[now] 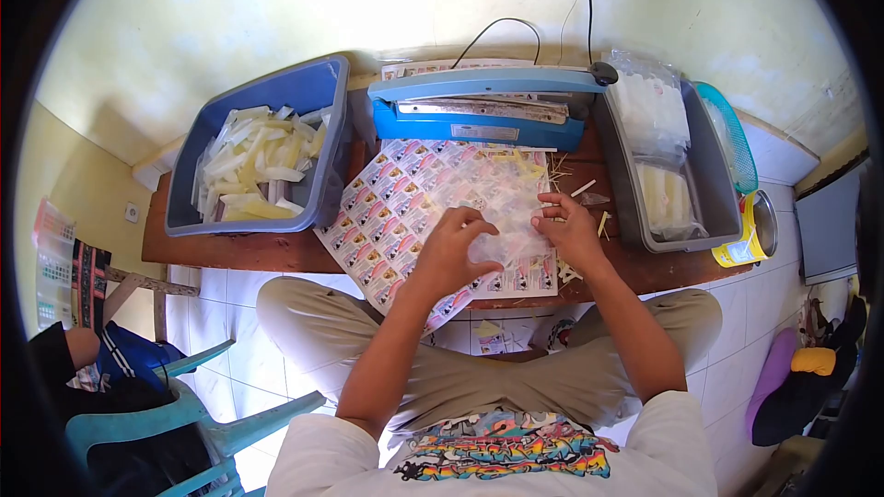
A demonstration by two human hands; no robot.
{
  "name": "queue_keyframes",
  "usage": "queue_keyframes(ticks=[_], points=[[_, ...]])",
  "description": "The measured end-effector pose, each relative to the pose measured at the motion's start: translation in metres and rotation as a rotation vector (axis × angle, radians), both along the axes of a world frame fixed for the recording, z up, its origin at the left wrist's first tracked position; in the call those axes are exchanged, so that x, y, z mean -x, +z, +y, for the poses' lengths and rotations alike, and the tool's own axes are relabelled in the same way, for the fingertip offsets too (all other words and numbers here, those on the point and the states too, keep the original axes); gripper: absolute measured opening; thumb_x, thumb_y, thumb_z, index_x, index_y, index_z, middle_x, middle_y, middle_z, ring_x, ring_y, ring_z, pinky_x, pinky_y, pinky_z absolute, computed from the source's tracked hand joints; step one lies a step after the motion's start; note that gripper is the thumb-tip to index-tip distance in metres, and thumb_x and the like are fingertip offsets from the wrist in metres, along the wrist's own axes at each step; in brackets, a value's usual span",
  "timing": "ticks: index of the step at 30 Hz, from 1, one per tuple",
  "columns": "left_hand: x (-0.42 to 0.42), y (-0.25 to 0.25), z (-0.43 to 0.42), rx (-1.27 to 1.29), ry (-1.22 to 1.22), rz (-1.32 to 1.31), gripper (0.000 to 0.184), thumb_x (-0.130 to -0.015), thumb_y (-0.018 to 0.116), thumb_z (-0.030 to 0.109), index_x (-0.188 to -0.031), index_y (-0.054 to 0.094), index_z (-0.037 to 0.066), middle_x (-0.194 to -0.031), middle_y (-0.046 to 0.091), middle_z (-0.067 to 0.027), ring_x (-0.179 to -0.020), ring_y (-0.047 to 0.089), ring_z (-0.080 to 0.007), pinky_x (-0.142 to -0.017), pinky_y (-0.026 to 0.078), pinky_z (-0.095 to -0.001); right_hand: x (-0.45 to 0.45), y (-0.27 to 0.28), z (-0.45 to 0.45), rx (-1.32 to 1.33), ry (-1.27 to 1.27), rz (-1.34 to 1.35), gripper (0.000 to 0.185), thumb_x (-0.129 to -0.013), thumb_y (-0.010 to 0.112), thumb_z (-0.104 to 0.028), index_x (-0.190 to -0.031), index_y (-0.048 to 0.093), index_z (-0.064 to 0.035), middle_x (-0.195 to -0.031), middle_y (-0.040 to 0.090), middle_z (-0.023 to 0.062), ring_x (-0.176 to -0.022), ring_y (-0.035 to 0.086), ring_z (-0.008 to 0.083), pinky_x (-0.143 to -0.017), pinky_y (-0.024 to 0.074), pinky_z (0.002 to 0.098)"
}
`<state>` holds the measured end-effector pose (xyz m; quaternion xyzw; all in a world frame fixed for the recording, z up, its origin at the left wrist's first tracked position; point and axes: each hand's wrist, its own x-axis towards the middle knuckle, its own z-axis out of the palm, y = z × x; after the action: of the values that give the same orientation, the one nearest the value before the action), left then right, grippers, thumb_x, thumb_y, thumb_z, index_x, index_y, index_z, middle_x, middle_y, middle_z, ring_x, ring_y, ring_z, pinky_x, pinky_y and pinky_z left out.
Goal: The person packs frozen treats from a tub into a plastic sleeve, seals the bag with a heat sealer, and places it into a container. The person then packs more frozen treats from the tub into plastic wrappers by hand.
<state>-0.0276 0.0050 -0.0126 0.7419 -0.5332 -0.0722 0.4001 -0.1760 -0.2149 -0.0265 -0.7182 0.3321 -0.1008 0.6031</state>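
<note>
Between my hands is a clear plastic bag (pixel 516 247), see-through and hard to outline over the printed paper. My left hand (pixel 451 244) curls its fingers and thumb around the bag's left side. At its right edge, my right hand (pixel 573 232) has bent fingers pinching the plastic. Beneath them lies a sheet of printed paper (pixel 387 212) with repeated labels. Just beyond the hands stands a blue heat sealer (pixel 414 120), its long arm with a black knob at the right end.
A blue-grey bin (pixel 338 156) at left holds many pale, yellowish sticks in plastic. At right, a grey bin (pixel 635 207) holds filled clear packs. Beside it are a green basket (pixel 737 143) and a yellow tin (pixel 748 244). A green plastic chair (pixel 175 419) stands lower left.
</note>
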Motion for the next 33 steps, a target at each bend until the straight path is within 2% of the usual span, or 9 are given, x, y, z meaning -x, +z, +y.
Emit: queue_keyframes(ticks=[6,9,11,14,17,23,27,30,33], points=[[0.010,-0.004,-0.012,-0.039,-0.016,-0.105,0.038,-0.074,0.095,0.017,-0.107,0.076,0.014,-0.110,0.068,-0.0072,-0.108,0.066,-0.0305,-0.096,0.056,-0.0425,0.001,0.009,0.000,-0.069,-0.048,-0.019,0.041,-0.097,0.080,-0.005,-0.135,0.067,-0.0005,-0.113,0.074,0.0083,-0.086,0.076,0.0133,-0.066,0.0602,0.0284],[0.007,-0.010,-0.012,0.055,-0.005,-0.178,0.023,-0.078,0.091,0.013,-0.097,0.078,0.012,-0.099,0.070,-0.0056,-0.098,0.068,-0.0294,-0.089,0.057,-0.0423,0.001,0.023,0.008,0.091,-0.062,0.051,0.042,-0.095,0.083,-0.010,-0.134,0.068,-0.0017,-0.114,0.073,0.0115,-0.092,0.076,0.0190,-0.073,0.0605,0.0335],[0.011,-0.008,-0.014,0.096,0.084,-0.148,0.015,-0.079,0.090,0.011,-0.088,0.079,0.011,-0.090,0.070,-0.0055,-0.092,0.070,-0.0286,-0.084,0.057,-0.0418,0.006,0.020,0.009,0.795,0.081,-0.084,0.041,-0.091,0.087,-0.015,-0.127,0.072,-0.0041,-0.114,0.073,0.0141,-0.102,0.073,0.0287,-0.087,0.0600,0.0409],[0.013,-0.011,-0.016,0.086,0.138,-0.101,0.015,-0.078,0.091,0.009,-0.088,0.079,0.010,-0.090,0.071,-0.0072,-0.089,0.070,-0.0293,-0.081,0.057,-0.0423,0.006,0.042,0.018,0.872,0.299,-0.228,0.037,-0.086,0.089,-0.019,-0.119,0.076,-0.0063,-0.110,0.073,0.0121,-0.111,0.068,0.0356,-0.098,0.0561,0.0469],[0.012,-0.010,-0.018,0.074,0.157,-0.018,0.016,-0.078,0.091,0.008,-0.088,0.079,0.009,-0.091,0.071,-0.0080,-0.088,0.070,-0.0301,-0.080,0.057,-0.0431,0.005,0.052,0.026,0.915,0.416,-0.194,0.028,-0.085,0.087,-0.014,-0.110,0.077,-0.0070,-0.105,0.075,0.0096,-0.105,0.071,0.0334,-0.093,0.0580,0.0469],[0.000,-0.005,-0.015,0.081,0.110,0.068,0.019,-0.079,0.093,0.009,-0.095,0.083,0.009,-0.095,0.074,-0.0088,-0.090,0.072,-0.0296,-0.080,0.058,-0.0411,0.005,0.023,0.018,0.750,0.303,-0.164,0.018,-0.087,0.079,0.000,-0.104,0.077,-0.0062,-0.099,0.077,0.0128,-0.097,0.076,0.0305,-0.085,0.0598,0.0425],[-0.007,-0.008,-0.010,0.068,0.124,0.020,0.019,-0.080,0.092,0.008,-0.098,0.084,0.011,-0.098,0.075,-0.0097,-0.091,0.073,-0.0294,-0.080,0.058,-0.0396,0.007,0.019,0.017,0.685,0.282,-0.159,0.019,-0.086,0.080,0.001,-0.103,0.075,-0.0054,-0.100,0.076,0.0128,-0.097,0.075,0.0315,-0.086,0.0592,0.0434],[-0.006,-0.004,-0.012,0.108,0.157,0.155,0.018,-0.082,0.090,0.005,-0.097,0.082,0.008,-0.098,0.075,-0.0103,-0.090,0.073,-0.0299,-0.080,0.058,-0.0390,0.005,0.022,0.020,0.697,0.317,-0.109,0.019,-0.086,0.081,-0.001,-0.103,0.073,-0.0057,-0.098,0.074,0.0124,-0.095,0.073,0.0325,-0.084,0.0582,0.0444],[-0.004,-0.006,-0.015,0.154,0.189,0.126,0.014,-0.085,0.087,0.009,-0.095,0.078,0.007,-0.098,0.075,-0.0092,-0.093,0.072,-0.0313,-0.085,0.056,-0.0429,0.003,0.030,0.030,0.735,0.334,-0.113,0.019,-0.087,0.081,-0.003,-0.103,0.071,-0.0062,-0.096,0.072,0.0120,-0.092,0.072,0.0331,-0.083,0.0570,0.0456]])
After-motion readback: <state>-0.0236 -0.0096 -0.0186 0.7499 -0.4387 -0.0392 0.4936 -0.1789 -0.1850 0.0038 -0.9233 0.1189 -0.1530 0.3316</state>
